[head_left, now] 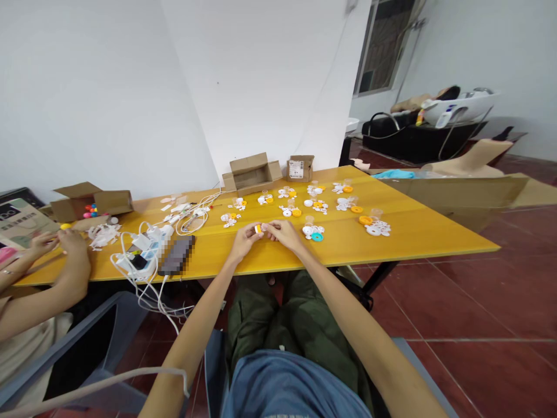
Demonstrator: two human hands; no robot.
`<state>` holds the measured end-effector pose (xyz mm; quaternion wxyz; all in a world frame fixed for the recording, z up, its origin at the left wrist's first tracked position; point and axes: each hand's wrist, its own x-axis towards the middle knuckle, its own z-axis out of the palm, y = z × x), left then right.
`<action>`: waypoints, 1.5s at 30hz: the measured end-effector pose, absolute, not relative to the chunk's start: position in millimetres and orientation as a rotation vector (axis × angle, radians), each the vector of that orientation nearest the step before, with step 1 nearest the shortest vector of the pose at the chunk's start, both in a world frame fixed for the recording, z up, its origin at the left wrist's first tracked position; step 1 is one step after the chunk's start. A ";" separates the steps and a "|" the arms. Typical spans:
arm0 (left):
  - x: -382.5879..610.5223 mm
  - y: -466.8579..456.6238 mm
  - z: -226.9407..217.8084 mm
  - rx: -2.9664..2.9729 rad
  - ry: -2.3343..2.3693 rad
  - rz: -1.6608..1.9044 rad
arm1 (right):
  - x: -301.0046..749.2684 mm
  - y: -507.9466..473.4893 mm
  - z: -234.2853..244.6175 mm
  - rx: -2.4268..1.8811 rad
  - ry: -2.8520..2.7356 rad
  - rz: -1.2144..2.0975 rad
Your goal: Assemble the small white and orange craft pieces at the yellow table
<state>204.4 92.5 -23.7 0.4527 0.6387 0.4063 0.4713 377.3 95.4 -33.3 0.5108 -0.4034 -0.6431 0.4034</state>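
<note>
Near the front edge of the yellow table, my left hand is closed on a small orange and white plastic part. My right hand meets it from the other side, its fingers pinched at the part's right end; exactly what they grip is too small to make out. Beyond my hands lie several little groups of white and orange plastic pieces with clear cups. One group includes a teal ring. An orange ring lies with white pieces farther right.
Left of my hands are a dark phone and a power strip with tangled white cables. An open cardboard box and a smaller box stand against the wall. A co-worker's hands are at the far left.
</note>
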 end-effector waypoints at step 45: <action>206.9 88.2 -15.3 1.567 0.989 1.165 | 380.0 100.7 -35.1 -0.834 -1.574 0.872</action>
